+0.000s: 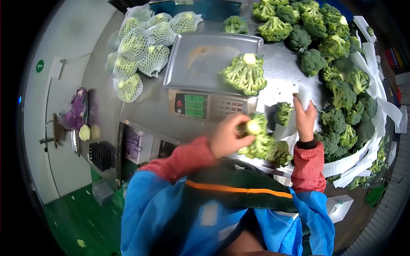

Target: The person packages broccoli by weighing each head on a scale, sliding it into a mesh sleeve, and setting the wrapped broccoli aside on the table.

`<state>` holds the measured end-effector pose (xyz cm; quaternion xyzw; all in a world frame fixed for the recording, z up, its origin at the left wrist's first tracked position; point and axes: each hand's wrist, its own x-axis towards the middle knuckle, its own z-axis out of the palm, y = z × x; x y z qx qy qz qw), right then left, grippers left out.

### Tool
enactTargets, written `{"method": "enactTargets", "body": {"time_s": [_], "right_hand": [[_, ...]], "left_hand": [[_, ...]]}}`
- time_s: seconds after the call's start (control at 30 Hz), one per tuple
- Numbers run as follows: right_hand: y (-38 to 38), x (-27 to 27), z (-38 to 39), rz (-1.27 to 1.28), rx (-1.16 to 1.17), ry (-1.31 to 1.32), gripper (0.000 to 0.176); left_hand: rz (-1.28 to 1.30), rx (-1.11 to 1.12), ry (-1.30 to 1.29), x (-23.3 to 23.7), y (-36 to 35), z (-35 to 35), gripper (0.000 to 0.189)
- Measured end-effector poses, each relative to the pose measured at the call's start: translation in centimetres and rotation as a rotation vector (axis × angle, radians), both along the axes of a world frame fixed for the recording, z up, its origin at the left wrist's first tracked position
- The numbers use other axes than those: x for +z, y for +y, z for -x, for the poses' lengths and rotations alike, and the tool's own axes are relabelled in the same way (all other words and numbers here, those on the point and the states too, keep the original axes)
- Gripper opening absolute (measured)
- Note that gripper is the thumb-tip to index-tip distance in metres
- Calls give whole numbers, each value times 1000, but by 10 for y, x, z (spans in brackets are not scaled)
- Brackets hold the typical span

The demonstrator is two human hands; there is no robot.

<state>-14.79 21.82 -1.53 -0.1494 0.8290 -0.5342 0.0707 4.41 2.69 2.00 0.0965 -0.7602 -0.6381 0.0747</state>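
Observation:
My left hand (pixel 228 135) has its thumb and fingers closed around a broccoli head (pixel 259 138), stem facing up, in front of the scale. My right hand (pixel 305 120) is closed on a pale flat thing (pixel 303 96) that sticks up past its fingers; blur hides its kind. Between the two hands lies a small broccoli piece (pixel 282 113), and another, darker piece (pixel 279 153) sits close to the table's near edge. A large broccoli head (pixel 247 74) rests stem up on the right side of the metal weighing scale (pixel 200 81).
Several net-wrapped heads (pixel 139 45) are stacked left of the scale. A large heap of broccoli (pixel 337 85) fills the right side, edged by white wrapping (pixel 380 111). One broccoli head (pixel 235 24) lies behind the scale. A purple bag (pixel 78 109) is at far left.

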Motion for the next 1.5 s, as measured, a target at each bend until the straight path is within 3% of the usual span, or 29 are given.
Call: {"method": "enactTargets", "body": {"time_s": [0.03,0.17,0.2,0.27,0.3,0.37,0.5,0.63,0.8,0.87,0.9,1.03,1.17,1.23,1.3,1.37,1.5], "right_hand": [[7,5,-3,14,-40,-9,29],[37,9,-2,83,-193,-11,25],[42,12,0,81,-229,-9,24],[47,14,3,80,-198,93,23],[49,18,3,7,-186,131,22],[49,17,2,-124,-137,225,21],[28,29,-8,-228,32,394,21],[-14,44,-16,-167,173,365,17],[-36,46,-12,-141,163,374,17],[-25,50,-8,-150,102,371,18],[-16,49,-7,-41,48,299,18],[51,48,7,221,-374,61,20],[135,30,3,288,-619,25,24],[164,17,-16,226,-681,-5,24],[178,3,-42,26,-671,-69,25],[184,-16,-69,-79,-632,-114,25],[158,-24,-112,-81,-526,-107,28]], "left_hand": [[64,2,37,-2,10,10,40],[-111,70,68,-42,51,57,43],[-10,88,133,-51,60,70,43],[251,63,224,-52,68,88,45],[149,-8,98,-52,73,90,49],[145,-45,150,-50,74,88,57],[327,-78,157,-30,54,64,66],[352,-50,38,-45,40,57,70],[376,-20,-33,-52,40,53,76],[246,-55,-61,-61,40,62,75],[357,19,-18,-62,41,62,70],[-5,-50,-43,-102,38,69,67],[-171,-59,-88,-81,48,77,67],[-268,9,-119,-74,54,82,69],[-178,18,26,-76,54,93,68],[-246,53,61,-41,66,113,68],[-221,22,184,-43,80,163,67]]}}
